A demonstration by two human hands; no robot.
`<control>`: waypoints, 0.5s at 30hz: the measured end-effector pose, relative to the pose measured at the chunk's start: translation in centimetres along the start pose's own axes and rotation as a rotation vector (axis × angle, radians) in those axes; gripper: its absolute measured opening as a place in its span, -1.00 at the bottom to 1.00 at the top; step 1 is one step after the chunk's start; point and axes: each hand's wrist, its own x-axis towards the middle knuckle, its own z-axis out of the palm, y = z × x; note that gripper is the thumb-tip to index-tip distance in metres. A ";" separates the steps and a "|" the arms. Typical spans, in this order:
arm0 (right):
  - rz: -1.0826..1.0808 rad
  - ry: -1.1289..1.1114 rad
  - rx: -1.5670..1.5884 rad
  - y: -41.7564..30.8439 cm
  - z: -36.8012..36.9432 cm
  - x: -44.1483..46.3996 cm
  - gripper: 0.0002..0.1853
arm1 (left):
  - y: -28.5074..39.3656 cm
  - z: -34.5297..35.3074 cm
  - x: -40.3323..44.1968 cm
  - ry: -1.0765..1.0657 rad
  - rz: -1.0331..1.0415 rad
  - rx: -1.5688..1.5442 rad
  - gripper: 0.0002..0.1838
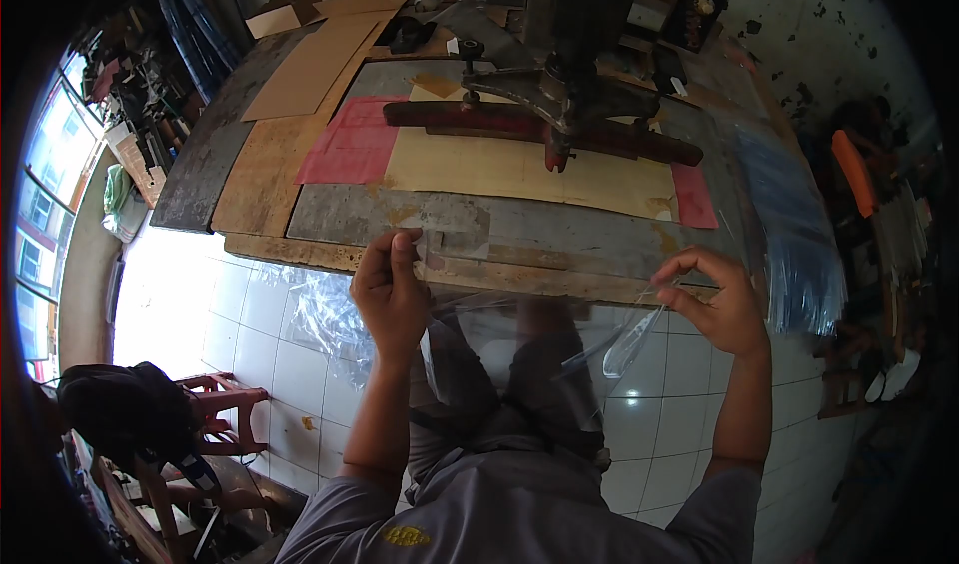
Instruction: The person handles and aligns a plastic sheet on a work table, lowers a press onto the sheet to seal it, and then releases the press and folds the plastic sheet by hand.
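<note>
A clear plastic sheet (631, 346) hangs between my two hands, in front of the table's near edge and above my lap. My left hand (392, 299) is closed in a pinch on its left side, near the table edge. On the other side, my right hand (721, 302) pinches an upper corner between thumb and fingers. The sheet is see-through, so its full outline is hard to make out. Beyond my hands, a press with a dark red bar (619, 142) stands over a yellow sheet (479, 172) and a pink sheet (345, 144).
A stack of clear bluish plastic sheets (799, 234) droops over the table's right side. Crumpled clear plastic (335, 319) hangs below the front edge at left. Cardboard (310, 69) lies at the back left. A red stool (225, 409) with a black bag (125, 419) stands at lower left.
</note>
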 end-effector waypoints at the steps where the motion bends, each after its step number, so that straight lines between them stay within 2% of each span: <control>1: 0.010 -0.018 -0.017 -0.3 -0.1 0.1 -0.81 | 0.0 0.0 0.0 -0.007 0.024 0.022 -0.71; 3: 0.029 -0.056 -0.051 -0.7 -0.2 0.4 -0.79 | 0.1 -0.2 -0.1 -0.019 0.016 0.035 -0.71; 6: -0.140 -0.008 -0.083 -0.2 0.4 0.6 -0.79 | 0.1 -0.1 0.0 -0.006 0.018 0.029 -0.73; 9: -0.013 -0.016 0.068 0.4 0.5 0.3 -0.82 | 0.0 0.0 0.1 0.013 0.044 0.018 -0.73; 13: 0.005 0.036 0.063 -0.1 0.6 -0.2 -0.87 | 0.0 -0.4 0.2 0.002 0.026 0.024 -0.73; 15: -0.004 0.061 0.066 -0.4 0.6 -0.4 -0.89 | 1.1 -0.5 0.0 -0.017 -0.075 -0.040 -0.73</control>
